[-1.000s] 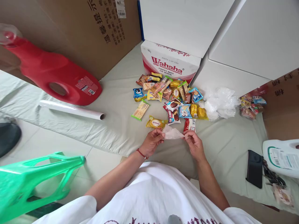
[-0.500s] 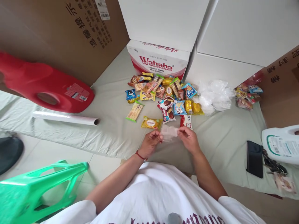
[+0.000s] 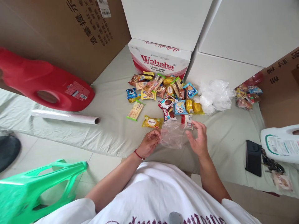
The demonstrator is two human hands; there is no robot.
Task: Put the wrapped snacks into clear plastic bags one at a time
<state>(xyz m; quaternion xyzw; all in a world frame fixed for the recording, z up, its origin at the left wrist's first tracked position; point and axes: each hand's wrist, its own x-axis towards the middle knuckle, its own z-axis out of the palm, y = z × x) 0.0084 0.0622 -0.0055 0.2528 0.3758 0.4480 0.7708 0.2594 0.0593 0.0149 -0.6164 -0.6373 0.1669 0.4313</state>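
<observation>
While I watch through the head camera, the left hand (image 3: 149, 142) has its fingers pinched together on the left edge of a thin clear plastic bag (image 3: 172, 135). The right hand (image 3: 198, 140) stands at the bag's right edge with palm turned inward and fingers spread apart, gripping nothing that I can make out. Whether its fingertips touch the film I cannot tell.

The bag hangs loosely spread between the two hands, just above the pale sheet (image 3: 112, 130), near the body and on the near side of the snack pile (image 3: 163, 93). It looks empty to me; I see no packet through the film.

By my reading, the work is at an early stage. One bag is in hand and partly spread, but its mouth does not look properly open. Every snack lies on the sheet. A yellow packet (image 3: 151, 122) sits just beyond the left hand, and a red-and-white packet (image 3: 188, 121) just beyond the right. The main heap is behind them, in front of the water carton (image 3: 158, 62).

A bundle of crumpled clear bags (image 3: 215, 96) lies to the right of the heap, and a smaller cluster of snacks (image 3: 247, 96) farther right. I cannot tell whether anything has been bagged.
</observation>
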